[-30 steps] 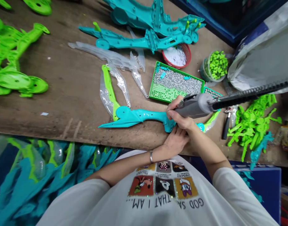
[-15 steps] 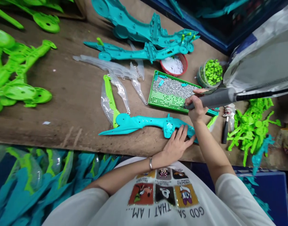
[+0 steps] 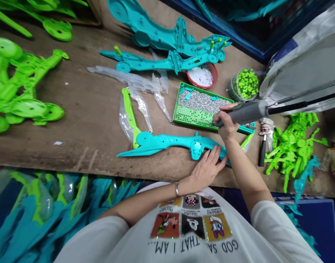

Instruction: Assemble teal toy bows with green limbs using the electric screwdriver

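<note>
My left hand (image 3: 207,168) lies with its fingers stretched out on the right part of a turquoise plastic toy half (image 3: 173,140), which rests near the bench's front edge. My right hand (image 3: 226,122) is wrapped around a grey electric screwdriver (image 3: 246,113), held above the right end of a green tray (image 3: 181,116) with many small screws in it. The driver's tip is hidden by my fingers. A bright green part (image 3: 129,117) with a clear blade piece (image 3: 124,122) adjoins the turquoise half's left end.
Behind lie more turquoise halves (image 3: 156,60) and clear blade pieces (image 3: 123,76). A red basket (image 3: 215,78), a tub of green bits (image 3: 246,84) and a black-handled tool (image 3: 262,151) stand around the tray. Green parts (image 3: 27,106) are heaped left and right (image 3: 296,146).
My right hand and the screwdriver have shifted slightly left. My left hand stays on the turquoise half. The whole view has drifted a little.
</note>
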Tool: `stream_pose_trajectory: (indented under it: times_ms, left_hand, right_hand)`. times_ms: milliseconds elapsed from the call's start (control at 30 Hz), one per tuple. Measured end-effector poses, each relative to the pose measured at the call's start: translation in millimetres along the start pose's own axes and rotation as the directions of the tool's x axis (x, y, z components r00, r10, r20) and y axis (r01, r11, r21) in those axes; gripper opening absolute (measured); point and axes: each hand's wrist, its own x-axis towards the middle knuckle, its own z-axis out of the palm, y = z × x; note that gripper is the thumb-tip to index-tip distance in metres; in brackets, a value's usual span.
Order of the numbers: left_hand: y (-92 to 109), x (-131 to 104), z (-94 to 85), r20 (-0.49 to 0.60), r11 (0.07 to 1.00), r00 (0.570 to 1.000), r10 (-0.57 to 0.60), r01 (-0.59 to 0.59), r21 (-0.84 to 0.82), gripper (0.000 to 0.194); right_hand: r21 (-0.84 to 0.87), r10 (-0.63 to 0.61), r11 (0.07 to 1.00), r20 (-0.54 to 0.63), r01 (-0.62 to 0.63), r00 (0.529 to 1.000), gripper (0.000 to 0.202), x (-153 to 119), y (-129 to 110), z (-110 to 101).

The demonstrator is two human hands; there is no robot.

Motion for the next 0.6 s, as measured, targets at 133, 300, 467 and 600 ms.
stream_pose_trajectory:
  times_ms: [133,300,467,600]
  left_hand:
    - [-0.1,0.5,-0.4,0.009,1.0,1.0,0.016,-0.016,0.01,0.061]
    - [0.0,1.0,0.2,0.022,1.0,1.0,0.012,-0.012,-0.001,0.061]
    - [-1.2,2.4,-0.6,0.017,0.999,0.999,0.039,-0.039,0.004,0.058]
    - [-3.6,3.2,-0.8,0.035,0.997,0.998,0.056,-0.054,-0.046,0.062]
  right_hand:
    - [-0.025,0.0,1.0,-0.005,0.0,1.0,0.031,3.1,0.8,-0.3]
    - [-0.02,-0.016,1.0,0.006,0.016,1.0,0.028,2.7,-0.3,-2.3]
    - [-0.05,0.005,0.999,-0.011,-0.005,1.0,0.033,-0.3,1.3,-2.2]
    - [-0.05,0.01,0.999,0.008,-0.01,1.0,0.031,2.1,1.6,-0.6]
